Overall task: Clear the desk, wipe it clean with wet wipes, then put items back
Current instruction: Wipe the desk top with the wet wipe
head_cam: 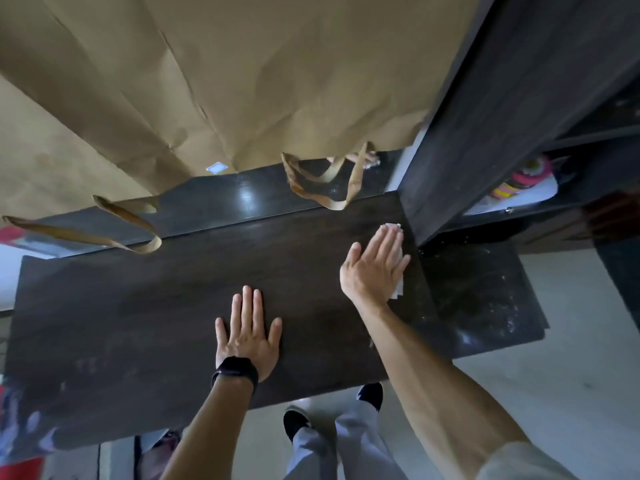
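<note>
Wipe lay under the right hand, fingers straight, at the bench's right edge; left hand spread flat mid-bench.

The dark wooden desk bears a white wet wipe near its right edge.

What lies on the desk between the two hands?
Nothing: the head view shows only bare dark desk between the left hand and the right hand, which presses a white wipe.

The left hand lies flat (thumb spread wide); the right hand, also flat, reaches farther forward.
</note>
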The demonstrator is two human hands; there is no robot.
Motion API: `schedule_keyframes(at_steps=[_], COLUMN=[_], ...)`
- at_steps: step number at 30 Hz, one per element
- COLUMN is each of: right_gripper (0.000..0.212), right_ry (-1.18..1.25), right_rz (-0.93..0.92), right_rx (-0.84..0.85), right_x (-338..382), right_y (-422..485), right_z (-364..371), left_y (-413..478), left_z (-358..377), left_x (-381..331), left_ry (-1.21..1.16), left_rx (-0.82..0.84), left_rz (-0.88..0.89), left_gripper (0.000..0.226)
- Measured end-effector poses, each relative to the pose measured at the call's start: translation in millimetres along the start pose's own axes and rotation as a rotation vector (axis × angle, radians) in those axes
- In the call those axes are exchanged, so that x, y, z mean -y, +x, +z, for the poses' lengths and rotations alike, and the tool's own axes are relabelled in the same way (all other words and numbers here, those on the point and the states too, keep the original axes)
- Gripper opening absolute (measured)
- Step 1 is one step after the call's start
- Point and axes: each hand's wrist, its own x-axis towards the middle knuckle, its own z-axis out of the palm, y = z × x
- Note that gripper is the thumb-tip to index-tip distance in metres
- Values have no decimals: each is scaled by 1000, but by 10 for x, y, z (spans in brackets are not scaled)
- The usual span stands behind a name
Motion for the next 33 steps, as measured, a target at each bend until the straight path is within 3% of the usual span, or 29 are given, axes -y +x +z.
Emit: schedule_keyframes(at_steps=[7,15,18,21,23,26,30,33], right_gripper=[70,78,77,73,70,68,70,70], right_ry=[161,115,76,-32,-76,-76,-87,-62], right_rz=[313,389,243,-165,-330,-234,-15,-130], right_rx=[27,-37,-6,85,116,135,26,42], right_x=[-211,-683,-441,-183,-150,-308,-462,-175], right_y=[-400,-990,-648,-440,-394,-458,-738,-1041], right_z=[-153,-76,-77,-9,15,-41,-55,70], left_y=[-15,-22,-1,12,14,7,8,11], left_z=[-36,-75,-68,-52,-59,-68,-72,-78], left_x=[-49,-47,-35,-7,-5,-3,28,40], left_ry=[-17,-25,-22,-26,-24,-32,-57,-63], left_rx=[27,65,76,78,79,81,83,86], left_rz=[-39,-34,-23,-11,2,13,32,39], left_gripper=[67,68,69,68,69,69,69,68])
